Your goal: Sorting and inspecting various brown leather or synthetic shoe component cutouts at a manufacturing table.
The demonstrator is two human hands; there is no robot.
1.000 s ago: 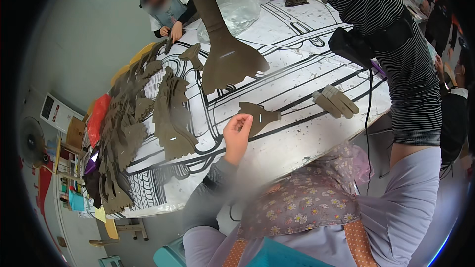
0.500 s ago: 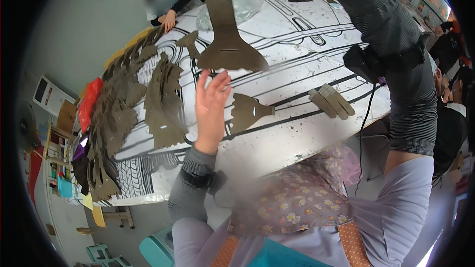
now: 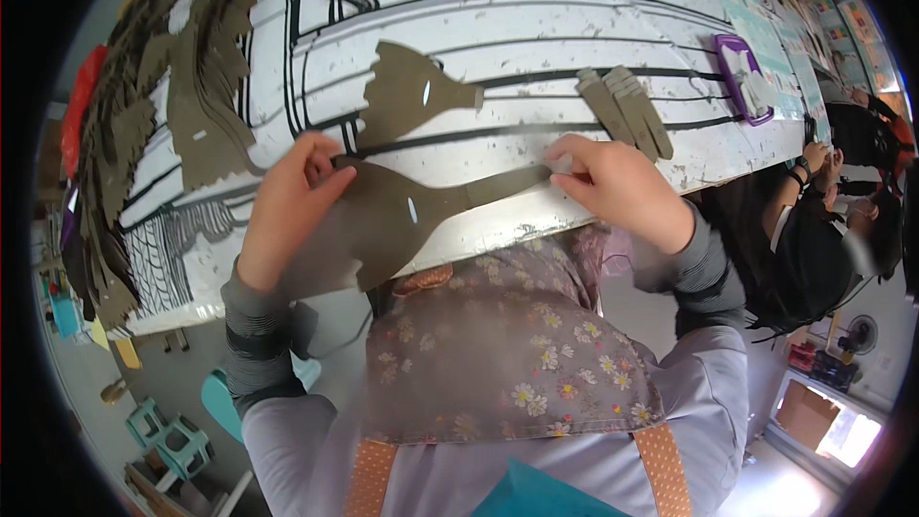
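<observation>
A flat olive-brown fan-shaped piece (image 3: 388, 211) with a small slit and a long narrow tail is stretched between my hands at the table's near edge. My left hand (image 3: 285, 206) pinches the upper corner of its wide end. The tip of the tail is between the thumb and fingers of my right hand (image 3: 627, 190). Just beyond it lies a similar piece (image 3: 407, 96) with a scalloped edge and a short stub. Several narrow olive-brown strips (image 3: 622, 110) lie together beyond my right hand.
Layered olive-brown pieces (image 3: 206, 62) cover the table's left side. The white tabletop (image 3: 498, 220) carries black line drawings. A purple-rimmed tray (image 3: 744, 81) sits at the right. Other people sit at the far right, one in black clothing (image 3: 814, 249). Teal stools (image 3: 172, 436) stand lower left.
The long-tailed piece has come down from high over the table to the near edge and turned sideways. My open left hand has closed on its wide end. The view has shifted.
</observation>
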